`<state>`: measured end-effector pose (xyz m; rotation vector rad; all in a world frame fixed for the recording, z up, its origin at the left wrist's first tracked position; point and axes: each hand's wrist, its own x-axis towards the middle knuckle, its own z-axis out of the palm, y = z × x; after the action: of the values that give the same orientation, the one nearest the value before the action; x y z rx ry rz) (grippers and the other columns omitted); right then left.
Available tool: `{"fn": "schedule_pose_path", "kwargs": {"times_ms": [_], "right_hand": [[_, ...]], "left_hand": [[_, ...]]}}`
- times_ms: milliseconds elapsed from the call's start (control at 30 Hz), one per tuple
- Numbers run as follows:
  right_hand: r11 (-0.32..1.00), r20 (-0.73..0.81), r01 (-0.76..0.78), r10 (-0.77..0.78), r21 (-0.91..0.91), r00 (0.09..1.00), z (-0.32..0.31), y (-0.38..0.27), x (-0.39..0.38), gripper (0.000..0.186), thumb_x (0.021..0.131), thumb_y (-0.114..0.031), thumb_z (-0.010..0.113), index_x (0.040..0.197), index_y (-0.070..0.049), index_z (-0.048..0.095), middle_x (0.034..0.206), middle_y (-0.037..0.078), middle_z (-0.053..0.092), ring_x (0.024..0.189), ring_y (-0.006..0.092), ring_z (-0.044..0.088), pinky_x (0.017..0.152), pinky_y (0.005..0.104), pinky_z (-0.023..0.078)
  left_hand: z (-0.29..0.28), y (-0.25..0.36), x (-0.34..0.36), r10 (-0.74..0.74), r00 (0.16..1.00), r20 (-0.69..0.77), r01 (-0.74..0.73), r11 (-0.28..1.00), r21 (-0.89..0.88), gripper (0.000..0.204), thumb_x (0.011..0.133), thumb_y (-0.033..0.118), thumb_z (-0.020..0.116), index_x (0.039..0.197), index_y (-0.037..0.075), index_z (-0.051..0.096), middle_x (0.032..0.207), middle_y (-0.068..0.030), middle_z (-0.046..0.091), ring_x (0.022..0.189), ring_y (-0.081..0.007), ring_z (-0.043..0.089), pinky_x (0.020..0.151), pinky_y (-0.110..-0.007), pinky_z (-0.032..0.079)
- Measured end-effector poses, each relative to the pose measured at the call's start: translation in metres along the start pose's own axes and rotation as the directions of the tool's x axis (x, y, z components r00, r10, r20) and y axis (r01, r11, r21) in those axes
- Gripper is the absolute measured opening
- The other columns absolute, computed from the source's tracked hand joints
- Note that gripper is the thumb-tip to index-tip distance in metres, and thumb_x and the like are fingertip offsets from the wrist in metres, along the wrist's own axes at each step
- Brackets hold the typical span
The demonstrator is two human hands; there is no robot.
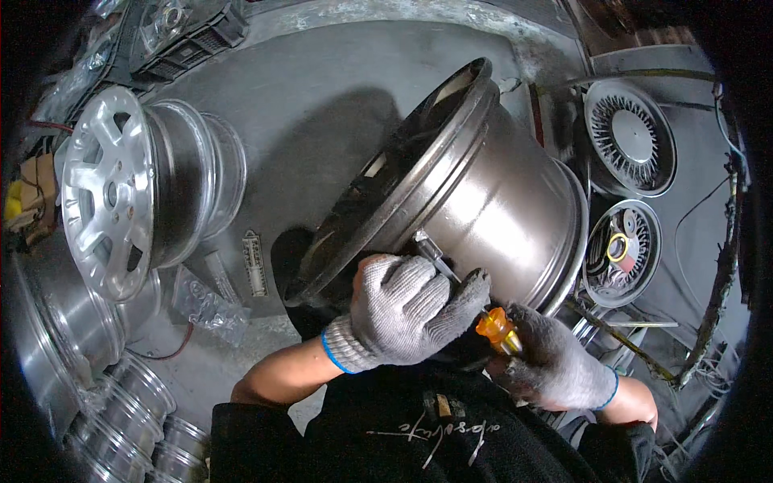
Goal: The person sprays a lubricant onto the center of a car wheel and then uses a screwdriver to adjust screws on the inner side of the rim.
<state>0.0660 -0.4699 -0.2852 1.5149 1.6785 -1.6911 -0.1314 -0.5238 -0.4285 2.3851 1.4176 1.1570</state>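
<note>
A large dark-silver wheel rim lies tilted in front of me, its barrel turned up. My right hand, in a grey-white work glove, is closed round the orange and yellow handle of a screwdriver. My left hand, gloved alike with a blue cuff edge, rests low on the rim. Its fingers are curled and its thumb is stretched toward the handle, seemingly pinching the screwdriver's shaft. Just beyond those fingers, a flat silver metal end touches the barrel; whether it belongs to the screwdriver I cannot tell.
A polished alloy wheel stands at the left, with several more rims stacked below it. Two mesh-spoked wheels lie at the right; the nearer holds tape rolls. A black crate sits far left, and a clear plastic bag lies nearer.
</note>
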Motion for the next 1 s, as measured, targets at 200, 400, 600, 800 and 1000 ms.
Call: {"fn": "schedule_pose_path", "kwargs": {"times_ms": [200,400,600,800,1000], "right_hand": [[0.666,0.268,-0.355,0.234,0.657,0.935,0.002,0.024,-0.008,0.049,0.089,-0.006,0.073,0.135,-0.002,0.054,0.107,0.009,0.069,0.084,0.0145,0.068,0.072,0.0276,0.055],[0.811,0.184,-0.373,0.325,0.451,0.928,0.008,0.006,0.005,0.055,0.087,-0.014,0.073,0.134,0.002,0.048,0.084,0.014,0.066,0.068,0.0271,0.067,0.066,0.0368,0.054],[0.983,-0.04,-0.042,0.035,-0.181,0.999,0.009,0.005,0.006,0.056,0.087,-0.017,0.07,0.131,0.006,0.046,0.078,0.017,0.064,0.07,0.0302,0.067,0.066,0.0393,0.053],[0.946,0.072,-0.141,0.125,0.293,0.99,0.005,0.011,-0.001,0.055,0.09,-0.012,0.071,0.136,0.004,0.046,0.076,0.004,0.065,0.063,0.0173,0.063,0.06,0.0319,0.051],[0.994,0.064,-0.085,0.08,0.069,0.995,0.004,0.012,0.007,0.052,0.087,-0.017,0.073,0.128,0.002,0.049,0.07,0.013,0.063,0.061,0.0288,0.066,0.058,0.0397,0.052]], "left_hand": [[0.003,-0.001,0.002,0.006,1.0,-0.023,-0.006,1.0,0.002,0.042,0.085,0.026,0.066,0.126,0.017,0.071,0.084,0.0054,0.061,0.079,-0.016,0.056,0.072,-0.04,0.037],[0.005,0.0,-0.004,-0.022,0.999,-0.038,0.021,0.999,-0.04,0.042,0.085,0.024,0.067,0.125,0.014,0.071,0.08,0.0046,0.059,0.074,-0.0164,0.057,0.07,-0.04,0.037],[0.0,-0.001,0.002,-0.01,1.0,-0.022,0.01,1.0,-0.029,0.043,0.083,0.023,0.068,0.124,0.013,0.071,0.08,0.0061,0.059,0.071,-0.014,0.056,0.069,-0.039,0.036],[0.001,-0.001,-0.001,0.016,1.0,0.011,-0.015,0.997,-0.071,0.04,0.084,0.025,0.068,0.124,0.017,0.072,0.083,0.0067,0.062,0.072,-0.0143,0.057,0.07,-0.038,0.036],[0.003,-0.001,-0.004,-0.013,1.0,-0.006,0.012,0.999,-0.033,0.041,0.087,0.03,0.066,0.126,0.017,0.071,0.092,0.0063,0.067,0.077,-0.0137,0.058,0.073,-0.039,0.036]]}}
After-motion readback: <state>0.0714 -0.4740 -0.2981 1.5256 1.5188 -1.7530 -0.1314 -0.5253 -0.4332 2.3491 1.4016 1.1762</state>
